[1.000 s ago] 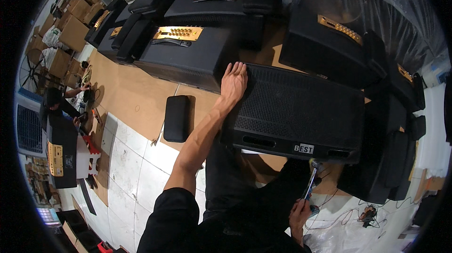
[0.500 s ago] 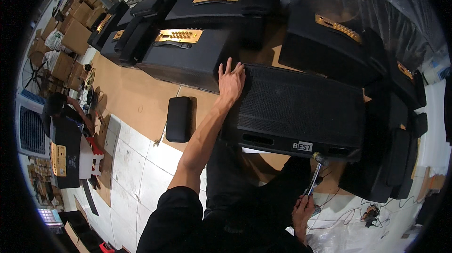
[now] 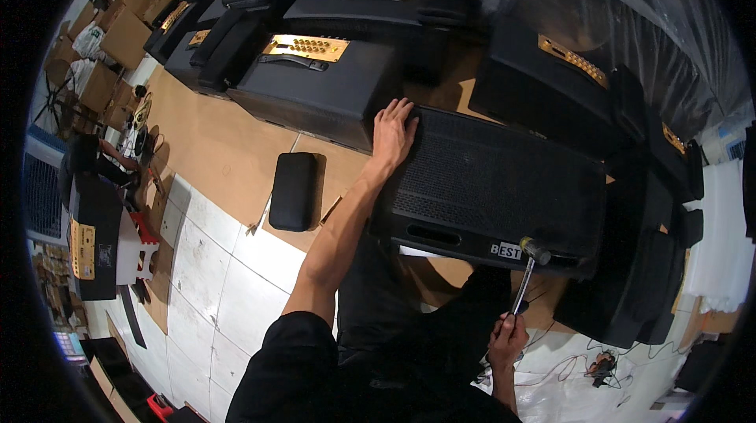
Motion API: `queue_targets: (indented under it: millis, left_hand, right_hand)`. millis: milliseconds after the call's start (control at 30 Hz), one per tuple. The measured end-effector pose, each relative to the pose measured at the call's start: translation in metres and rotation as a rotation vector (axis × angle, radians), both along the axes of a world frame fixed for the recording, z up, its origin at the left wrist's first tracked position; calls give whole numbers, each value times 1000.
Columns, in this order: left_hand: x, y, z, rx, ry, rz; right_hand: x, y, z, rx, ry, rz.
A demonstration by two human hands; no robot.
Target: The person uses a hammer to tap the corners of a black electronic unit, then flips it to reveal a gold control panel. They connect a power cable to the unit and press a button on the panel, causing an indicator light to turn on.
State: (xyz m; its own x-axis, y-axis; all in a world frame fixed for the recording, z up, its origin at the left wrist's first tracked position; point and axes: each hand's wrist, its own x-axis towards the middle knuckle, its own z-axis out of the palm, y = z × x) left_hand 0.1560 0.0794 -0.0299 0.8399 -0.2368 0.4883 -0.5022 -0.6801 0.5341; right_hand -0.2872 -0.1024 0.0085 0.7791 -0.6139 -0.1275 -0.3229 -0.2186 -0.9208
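In front of me lies a black speaker cabinet (image 3: pixel 504 179), its perforated grille facing up. Along its near edge are slots and a small white label (image 3: pixel 505 251). My left hand (image 3: pixel 394 135) rests with fingers stretched over the cabinet's far left corner. My right hand (image 3: pixel 506 339) is wrapped round the metal handle of a mallet (image 3: pixel 536 250). The mallet's yellowish head is at the near edge, just right of the label; whether it touches the cabinet I cannot tell.
Other black speakers with gold control panels (image 3: pixel 307 47) stand behind and to the right. A black oblong case (image 3: pixel 292 191) lies on brown cardboard at left. Plastic sheeting (image 3: pixel 598 13) hangs behind. Cables (image 3: pixel 602 368) lie at lower right. Another person (image 3: pixel 94 159) works at far left.
My right hand has raised the mallet slightly, and its head has shifted from below the cabinet's near edge up beside the label. My left hand stays on the corner.
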Motion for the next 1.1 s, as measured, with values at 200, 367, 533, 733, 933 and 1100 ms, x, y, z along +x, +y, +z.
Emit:
queue_targets:
  millis: [200,367,533,733,933,1100]
  left_hand:
    - [1,3,0,41,2,-23]
    - [0,0,5,140,-18,-28]
    - [-1,-5,7,279,-83,3]
    - [4,-6,-2,371,-181,33]
    - [5,-3,-1,293,-118,-49]
    - [1,-6,2,350,-148,-20]
  right_hand:
    - [5,5,4,-38,83,30]
    - [3,10,3,-17,155,27]
    - [1,9,-6,-67,119,44]
    - [7,10,-3,-37,49,49]
    - [2,8,-11,-29,56,38]
    - [2,7,-9,-24,59,52]
